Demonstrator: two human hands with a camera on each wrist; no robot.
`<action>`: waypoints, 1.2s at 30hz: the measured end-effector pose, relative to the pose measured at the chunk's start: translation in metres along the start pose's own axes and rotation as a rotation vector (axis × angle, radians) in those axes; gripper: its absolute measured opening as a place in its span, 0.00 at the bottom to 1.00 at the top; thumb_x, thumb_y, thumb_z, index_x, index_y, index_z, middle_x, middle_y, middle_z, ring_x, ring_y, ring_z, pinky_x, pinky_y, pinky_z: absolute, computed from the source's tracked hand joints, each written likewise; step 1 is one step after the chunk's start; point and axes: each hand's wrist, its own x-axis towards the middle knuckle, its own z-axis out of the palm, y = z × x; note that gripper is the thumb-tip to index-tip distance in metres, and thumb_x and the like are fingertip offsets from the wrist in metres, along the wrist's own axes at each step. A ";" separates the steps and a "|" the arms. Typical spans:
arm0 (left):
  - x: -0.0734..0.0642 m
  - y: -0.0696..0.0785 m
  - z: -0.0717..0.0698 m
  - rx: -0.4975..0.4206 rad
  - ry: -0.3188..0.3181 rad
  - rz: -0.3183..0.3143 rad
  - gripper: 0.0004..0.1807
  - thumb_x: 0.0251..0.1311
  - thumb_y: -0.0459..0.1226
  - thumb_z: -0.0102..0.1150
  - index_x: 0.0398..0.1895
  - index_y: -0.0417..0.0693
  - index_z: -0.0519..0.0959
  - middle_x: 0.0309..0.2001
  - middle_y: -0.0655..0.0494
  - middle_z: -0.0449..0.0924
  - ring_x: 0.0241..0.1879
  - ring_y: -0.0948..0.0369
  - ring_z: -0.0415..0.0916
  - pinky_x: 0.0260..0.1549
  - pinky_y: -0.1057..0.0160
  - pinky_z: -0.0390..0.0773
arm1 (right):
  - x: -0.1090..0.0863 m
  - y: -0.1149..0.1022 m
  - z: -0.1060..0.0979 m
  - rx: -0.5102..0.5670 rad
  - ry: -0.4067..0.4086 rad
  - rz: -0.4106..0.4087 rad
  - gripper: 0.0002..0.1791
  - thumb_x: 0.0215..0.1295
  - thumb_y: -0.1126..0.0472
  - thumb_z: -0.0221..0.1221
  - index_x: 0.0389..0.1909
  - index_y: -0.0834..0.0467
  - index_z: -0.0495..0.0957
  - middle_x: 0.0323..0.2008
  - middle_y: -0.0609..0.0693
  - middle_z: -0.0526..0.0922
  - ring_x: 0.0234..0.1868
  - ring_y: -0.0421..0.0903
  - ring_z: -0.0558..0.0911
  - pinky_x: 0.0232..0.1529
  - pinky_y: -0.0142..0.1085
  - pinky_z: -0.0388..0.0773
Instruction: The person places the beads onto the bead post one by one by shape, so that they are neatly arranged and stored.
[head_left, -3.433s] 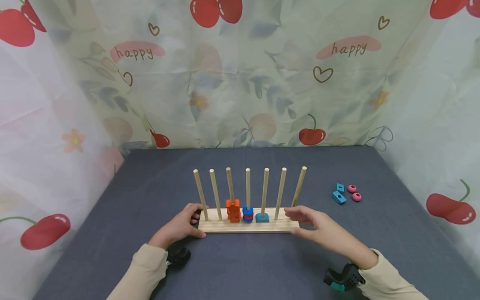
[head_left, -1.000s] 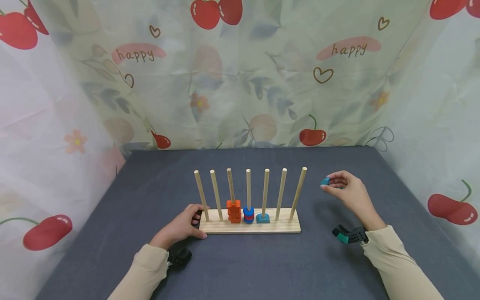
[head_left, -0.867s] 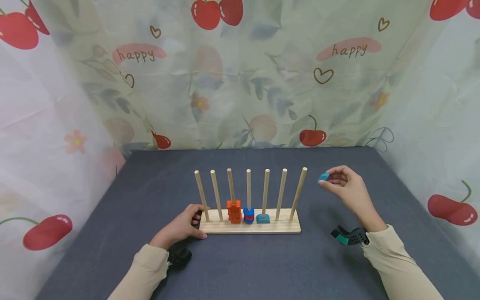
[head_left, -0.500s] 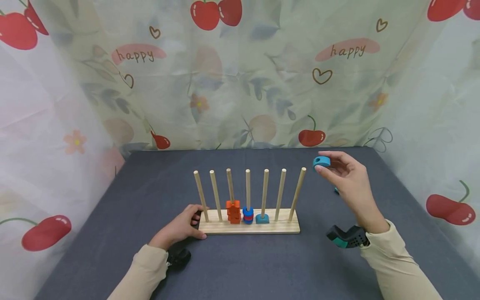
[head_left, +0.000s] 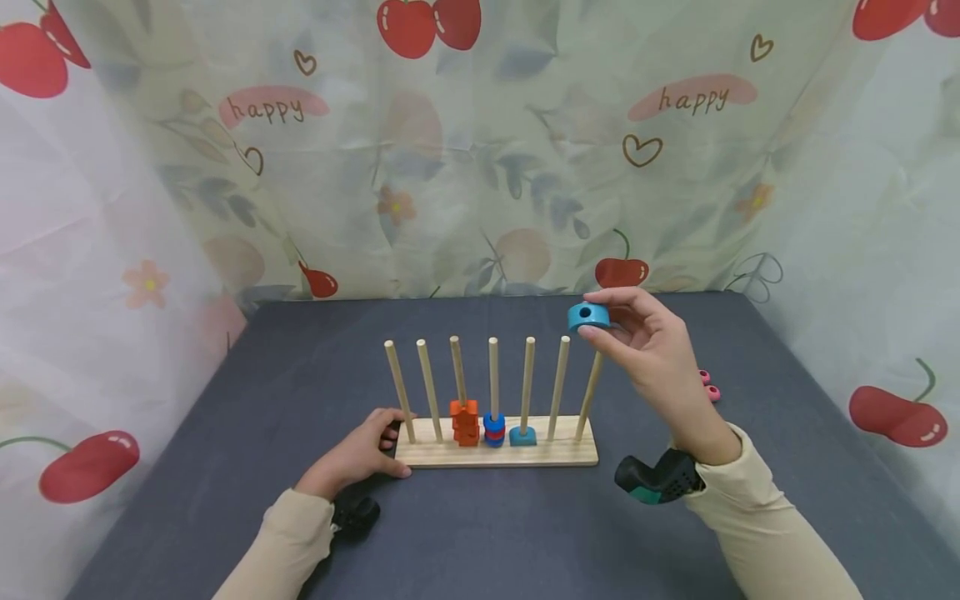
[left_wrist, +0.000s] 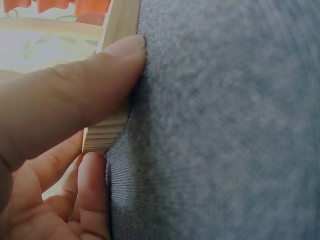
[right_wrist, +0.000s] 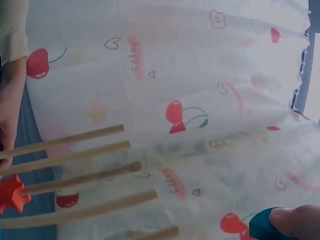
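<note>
My left hand (head_left: 356, 454) grips the left end of a wooden peg board (head_left: 465, 457); its thumb (left_wrist: 75, 95) lies along the front edge and the fingers curl at the end. My right hand (head_left: 656, 362) pinches a blue half-round bead (head_left: 588, 316) between thumb and fingers, its hole facing the head camera. This bead is held up near the tops of the two rightmost pegs. On the board, orange star-shaped beads (head_left: 465, 423) fill the third peg from the left, blue and red round beads (head_left: 494, 430) the fourth, and a blue half-round bead (head_left: 522, 437) the fifth.
Two pink beads (head_left: 712, 393) lie on the dark grey table (head_left: 480, 533) at the right, partly hidden behind my right wrist. Behind the table hangs a cherry-print cloth (head_left: 465, 167), also along both sides. The pegs stand upright, tall above the board.
My right hand left the board's right end and picked up a blue half-round bead from the table's right. It has since carried it up and left towards the pegs. My left hand stays put.
</note>
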 end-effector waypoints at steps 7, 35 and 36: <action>0.001 -0.001 0.000 0.002 -0.008 0.003 0.43 0.39 0.31 0.79 0.63 0.43 0.69 0.54 0.45 0.64 0.50 0.53 0.65 0.50 0.57 0.70 | 0.005 0.001 0.022 -0.077 -0.038 -0.047 0.19 0.60 0.73 0.62 0.53 0.65 0.74 0.50 0.52 0.76 0.46 0.37 0.80 0.47 0.27 0.78; 0.001 -0.001 0.000 -0.001 0.012 -0.012 0.43 0.37 0.31 0.79 0.62 0.44 0.70 0.53 0.47 0.65 0.50 0.54 0.65 0.50 0.57 0.69 | -0.005 0.043 0.049 -0.088 -0.076 0.088 0.19 0.66 0.66 0.60 0.56 0.63 0.73 0.43 0.53 0.76 0.39 0.42 0.75 0.37 0.27 0.72; 0.001 0.000 0.000 0.001 0.012 -0.014 0.43 0.37 0.31 0.79 0.62 0.44 0.70 0.54 0.47 0.65 0.50 0.54 0.65 0.50 0.57 0.69 | -0.007 0.045 0.050 -0.060 -0.074 0.095 0.19 0.66 0.66 0.60 0.57 0.63 0.72 0.44 0.53 0.76 0.40 0.42 0.76 0.39 0.27 0.74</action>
